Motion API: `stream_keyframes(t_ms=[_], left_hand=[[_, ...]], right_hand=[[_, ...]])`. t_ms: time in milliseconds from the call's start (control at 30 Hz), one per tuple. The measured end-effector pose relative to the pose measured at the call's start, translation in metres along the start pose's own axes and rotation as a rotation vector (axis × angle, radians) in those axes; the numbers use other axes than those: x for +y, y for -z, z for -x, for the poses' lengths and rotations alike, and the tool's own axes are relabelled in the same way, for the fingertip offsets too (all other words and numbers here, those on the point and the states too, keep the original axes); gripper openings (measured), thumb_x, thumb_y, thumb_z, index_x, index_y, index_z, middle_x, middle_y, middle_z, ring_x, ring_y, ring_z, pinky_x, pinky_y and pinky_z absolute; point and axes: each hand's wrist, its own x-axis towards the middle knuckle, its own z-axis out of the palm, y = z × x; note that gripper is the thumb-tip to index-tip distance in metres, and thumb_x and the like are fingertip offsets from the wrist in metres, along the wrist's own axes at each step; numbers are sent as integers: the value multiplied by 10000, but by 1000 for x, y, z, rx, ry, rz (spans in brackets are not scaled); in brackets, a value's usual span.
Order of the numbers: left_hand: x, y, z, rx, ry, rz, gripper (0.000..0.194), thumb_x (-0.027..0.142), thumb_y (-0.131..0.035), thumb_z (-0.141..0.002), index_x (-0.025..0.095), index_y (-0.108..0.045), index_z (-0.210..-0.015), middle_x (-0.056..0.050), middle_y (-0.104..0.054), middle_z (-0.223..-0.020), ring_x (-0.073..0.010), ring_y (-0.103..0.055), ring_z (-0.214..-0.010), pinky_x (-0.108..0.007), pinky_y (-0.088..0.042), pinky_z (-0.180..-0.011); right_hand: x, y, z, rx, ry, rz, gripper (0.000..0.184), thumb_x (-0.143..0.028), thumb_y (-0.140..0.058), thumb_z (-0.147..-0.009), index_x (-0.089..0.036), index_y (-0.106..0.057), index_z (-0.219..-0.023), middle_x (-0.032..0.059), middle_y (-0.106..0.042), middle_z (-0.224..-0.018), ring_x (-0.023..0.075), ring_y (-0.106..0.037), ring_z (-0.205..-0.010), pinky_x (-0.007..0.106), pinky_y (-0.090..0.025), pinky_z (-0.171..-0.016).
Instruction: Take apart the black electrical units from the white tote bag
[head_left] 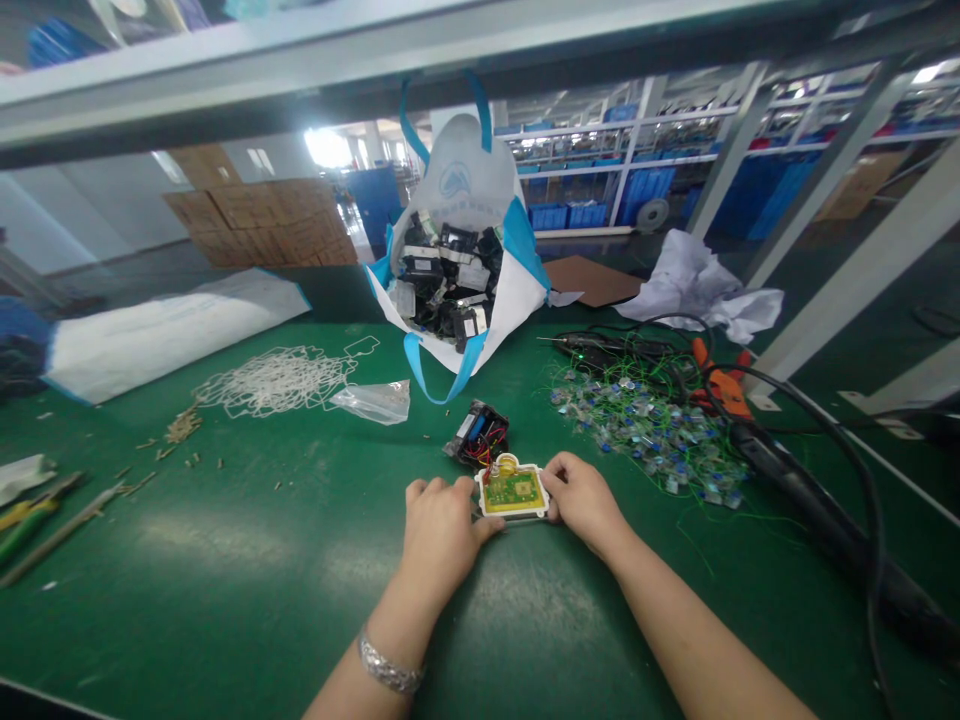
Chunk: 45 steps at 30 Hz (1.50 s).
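A small circuit board in a white frame (514,491) lies low over the green table, held at both sides. My left hand (444,520) grips its left edge, with the thumb along the near side. At the right edge, the thumb and fingers of my right hand (583,500) pinch the frame. Red and yellow wires run from the board to an open black housing (480,434) just beyond it, which has a blue part inside. The fingertips under the frame are hidden.
A white bag (510,330) full of black devices stands behind. White looped gaskets (281,380) and a clear plastic bag (375,402) lie left, with small brass-coloured pieces (182,425) and pliers (34,520). Rightward are clear-and-blue pieces with green wires (652,425), a black cabled tool (810,520) and orange-handled pliers (724,390).
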Motion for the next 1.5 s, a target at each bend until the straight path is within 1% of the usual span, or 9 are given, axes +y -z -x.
stream_keyframes(t_ms=[233,433,633,767,933,1033,1133,1333,1500], left_hand=[[10,-10,2,52,69,83,325,322,-683,-653,157,-550,-899,-55,-574,-769,-233,-507,-766,-315,-351,-707],[11,-21,2,125,21,210,184,244,-559,-784,169,-545,-952,-52,-575,-851,-203,-514,-809,-275,-378,-707],[9,-21,0,151,-29,166,131,236,-459,-852,173,-571,-830,-35,-567,-797,-173,-528,-748,-238,-374,-654],[4,-18,-1,127,-43,246,122,201,-446,-849,165,-558,-818,-38,-572,-806,-169,-528,-764,-237,-368,-673],[-1,-13,-3,94,17,680,116,212,-438,-815,167,-536,-772,1,-551,-677,-128,-503,-652,-210,-350,-607],[-4,-13,-6,43,116,1035,175,305,-443,-793,155,-499,-723,34,-460,-505,-94,-411,-478,-187,-296,-483],[-8,-14,-11,29,207,1356,267,408,-481,-764,145,-472,-722,39,-450,-480,-71,-342,-416,-174,-241,-421],[-10,-14,-14,113,279,1575,349,461,-580,-698,135,-460,-725,29,-479,-496,-61,-371,-430,-154,-266,-418],[-12,-10,-15,-18,304,1870,362,410,-642,-672,134,-455,-813,-29,-573,-679,-60,-427,-484,-146,-308,-441]], right_hand=[[3,-2,0,26,39,-170,111,-231,-500,-718,-166,-464,-635,-31,-467,-370,117,-433,-326,162,-304,-349],[-1,-3,0,72,51,-406,377,-512,-595,-569,-166,-463,-642,-22,-451,-383,132,-460,-368,182,-350,-382],[-1,-4,-1,82,8,-529,435,-524,-659,-515,-156,-475,-656,-33,-424,-362,127,-459,-369,198,-408,-426],[2,-4,-4,109,-10,-580,431,-495,-685,-498,-151,-475,-652,-23,-441,-384,110,-423,-354,169,-351,-370],[2,0,-6,100,-47,-668,444,-487,-706,-484,-155,-463,-652,-35,-438,-418,100,-401,-351,186,-372,-359],[0,2,-4,79,-35,-730,458,-482,-729,-480,-161,-448,-649,-51,-444,-473,72,-367,-345,207,-407,-384],[-3,3,-2,23,-27,-775,473,-477,-754,-475,-160,-444,-639,-53,-450,-504,62,-359,-351,223,-433,-416],[-6,3,0,-31,-24,-832,485,-472,-778,-483,-156,-453,-657,-42,-465,-542,67,-390,-398,233,-459,-461],[-1,5,-4,82,-22,-836,501,-482,-779,-468,-159,-448,-661,-54,-450,-525,58,-372,-389,220,-466,-455]])
